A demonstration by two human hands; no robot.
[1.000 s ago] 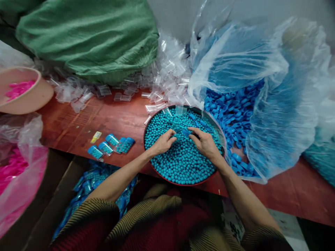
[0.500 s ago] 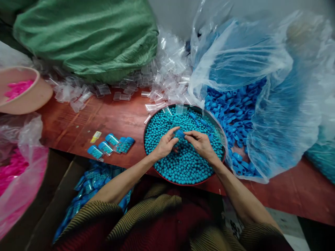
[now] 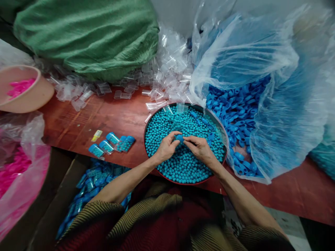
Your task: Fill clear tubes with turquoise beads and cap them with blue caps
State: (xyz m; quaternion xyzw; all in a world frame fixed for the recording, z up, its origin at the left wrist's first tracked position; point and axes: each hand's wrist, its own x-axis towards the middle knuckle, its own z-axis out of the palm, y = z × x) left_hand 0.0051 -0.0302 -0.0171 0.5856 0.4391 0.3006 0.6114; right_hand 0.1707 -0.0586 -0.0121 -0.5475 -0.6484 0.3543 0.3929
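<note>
Both hands meet above a round tray full of small teal beads. My left hand is closed, thumb and fingers around a small blue-capped container; its body is mostly hidden by the fingers. My right hand pinches the blue cap from the right side with thumb and forefinger. Several loose blue caps lie on the beads to the right of the hands. At the tray's far edge rest clear plastic tubes.
Filled bead containers lie left of the tray, beside a yellow tag. More fill a box below. Behind are a heap of clear tubes and a green sack. A plastic bag spills blue caps. A pink tub stands left.
Both hands have come slightly lower over the beads, still together. The blue cap between the fingers has turned and shows a rounder face. The view has shifted a little.
</note>
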